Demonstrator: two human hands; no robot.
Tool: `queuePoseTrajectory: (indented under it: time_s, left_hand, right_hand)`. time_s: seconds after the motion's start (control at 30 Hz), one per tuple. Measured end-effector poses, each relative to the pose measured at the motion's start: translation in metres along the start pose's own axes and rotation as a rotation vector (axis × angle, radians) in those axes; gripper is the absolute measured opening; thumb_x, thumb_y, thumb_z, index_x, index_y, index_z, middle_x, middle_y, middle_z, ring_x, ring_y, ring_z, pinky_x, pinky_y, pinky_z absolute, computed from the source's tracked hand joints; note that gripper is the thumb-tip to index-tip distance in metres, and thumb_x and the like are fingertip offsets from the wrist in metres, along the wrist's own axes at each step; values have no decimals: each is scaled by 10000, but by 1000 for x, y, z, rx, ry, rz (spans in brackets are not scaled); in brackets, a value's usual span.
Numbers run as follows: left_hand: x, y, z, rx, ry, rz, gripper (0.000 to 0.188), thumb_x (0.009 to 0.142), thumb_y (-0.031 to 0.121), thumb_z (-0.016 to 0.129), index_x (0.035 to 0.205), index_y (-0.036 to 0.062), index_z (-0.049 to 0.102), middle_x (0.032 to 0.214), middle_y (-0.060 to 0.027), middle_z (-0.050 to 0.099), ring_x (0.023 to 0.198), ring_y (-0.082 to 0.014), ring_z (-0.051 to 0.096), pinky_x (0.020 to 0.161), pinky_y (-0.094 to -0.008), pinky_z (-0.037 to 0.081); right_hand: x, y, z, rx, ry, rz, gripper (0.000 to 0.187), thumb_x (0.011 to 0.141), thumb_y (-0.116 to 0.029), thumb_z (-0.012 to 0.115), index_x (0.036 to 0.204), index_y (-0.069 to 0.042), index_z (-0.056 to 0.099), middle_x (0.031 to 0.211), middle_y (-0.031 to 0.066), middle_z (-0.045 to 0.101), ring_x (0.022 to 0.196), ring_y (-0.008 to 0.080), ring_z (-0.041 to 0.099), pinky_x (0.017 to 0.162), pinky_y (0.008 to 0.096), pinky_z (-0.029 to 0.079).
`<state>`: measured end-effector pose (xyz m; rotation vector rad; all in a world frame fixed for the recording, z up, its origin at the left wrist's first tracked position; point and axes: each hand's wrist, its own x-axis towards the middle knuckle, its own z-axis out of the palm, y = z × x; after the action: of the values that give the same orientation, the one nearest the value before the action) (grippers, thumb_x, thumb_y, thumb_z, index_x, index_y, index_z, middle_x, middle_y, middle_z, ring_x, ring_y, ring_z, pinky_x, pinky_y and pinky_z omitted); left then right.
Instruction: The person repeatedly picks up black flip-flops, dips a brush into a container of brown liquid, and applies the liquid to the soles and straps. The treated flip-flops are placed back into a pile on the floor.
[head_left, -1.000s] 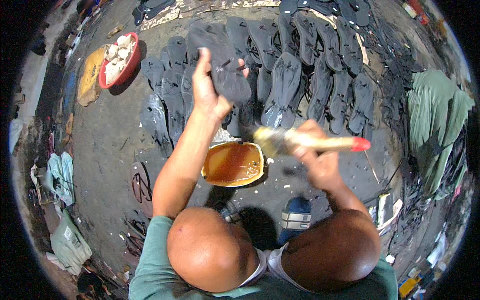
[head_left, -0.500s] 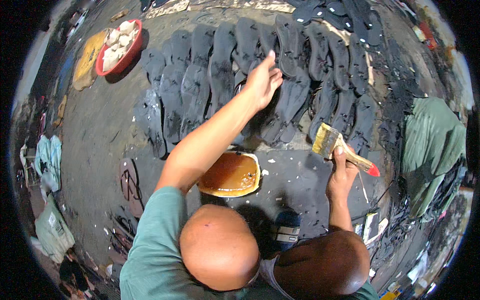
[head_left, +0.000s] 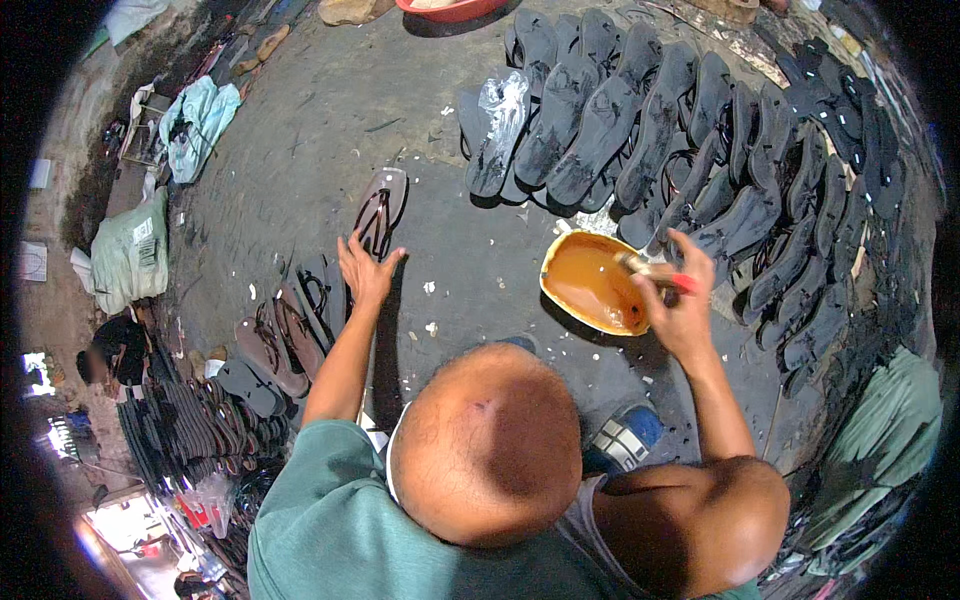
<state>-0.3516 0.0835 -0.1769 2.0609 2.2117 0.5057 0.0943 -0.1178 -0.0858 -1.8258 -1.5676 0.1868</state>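
The left hand [head_left: 368,278] had its fingers spread at the near end of a brown sandal [head_left: 394,190], which lay on the floor [head_left: 310,130]; whether they touched it, I could not tell. The right hand [head_left: 684,312] was curled around a brush [head_left: 655,269] over a bowl [head_left: 546,284] of amber liquid [head_left: 590,278].

The liquid [head_left: 590,278] is amber, the brush handle's end [head_left: 686,284] red, the rowed sandals [head_left: 655,130] black

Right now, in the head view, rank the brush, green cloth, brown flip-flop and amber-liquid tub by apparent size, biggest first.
1. Green cloth
2. Amber-liquid tub
3. Brown flip-flop, partly behind the left hand
4. Brush, partly behind the right hand
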Motion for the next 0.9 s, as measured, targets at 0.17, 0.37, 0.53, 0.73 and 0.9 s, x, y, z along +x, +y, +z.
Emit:
queuePoseTrajectory:
  time_s: [0.17,0.37,0.53,0.73,0.9]
  left_hand:
    - [17,-70,16,-183,40,258,748,754,218,795,1382,48,425,1334,-220,502,1240,-385,472,1058,-452,367]
    - [0,-38,7,-387,0,318,562,772,173,761,1273,26,551,1248,-214,501,1190,-379,479,1025,-450,386]
    - [-86,-24,13,-168,-369,322,627,776,254,776,1349,125,555,1431,-282,390,1270,-411,429,1067,-481,352]
    - [-55,27,14,-392,-264,237,683,707,285,846,1294,46,592,1246,-242,560,1131,-384,561,972,-424,445]
    - [-24,59,-3,-814,-366,171,645,761,210,826,1302,-25,565,1191,-177,646,1074,-275,621,962,-375,462]
  right_hand:
    - [-14,-20,-33,272,77,22,142,826,-126,735,954,-64,722,948,117,642,793,271,611,706,397,483]
    - [-59,-4,-29,-172,-218,295,231,866,-267,700,981,-68,685,877,139,615,795,351,640,697,465,507]
    - [-49,-22,-35,-41,-110,107,274,890,-292,664,1048,-69,670,953,131,626,874,338,648,716,453,517]
    - [-63,-21,-31,-224,-288,214,296,851,-290,685,1074,-97,670,986,139,604,905,357,632,733,479,524]
    - [-73,-26,-33,-226,-202,174,312,878,-341,674,831,-39,610,822,163,568,765,400,595,650,495,489]
